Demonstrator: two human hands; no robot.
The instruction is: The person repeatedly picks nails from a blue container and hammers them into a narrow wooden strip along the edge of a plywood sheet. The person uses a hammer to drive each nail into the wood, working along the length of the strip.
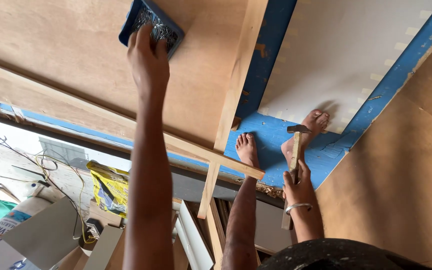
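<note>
Head view: I look down over both arms at a plywood sheet (76,55) and blue board (276,135).
Left hand (148,62): I see it stretched far out, fingers (143,35) dipped into a blue tray (131,22) of nails (158,27); I cannot tell whether they have pinched any.
Tray: sits on the plywood, at the frame's top edge.
Right hand (298,187): fingers wrapped tight around a hammer (295,150) handle, head pointing up and away.
Hammer: held above the blue board, near my bare feet (248,147).
Wooden strips (236,90): crossed between the two arms.
Wrist: a metal bangle (297,206).
</note>
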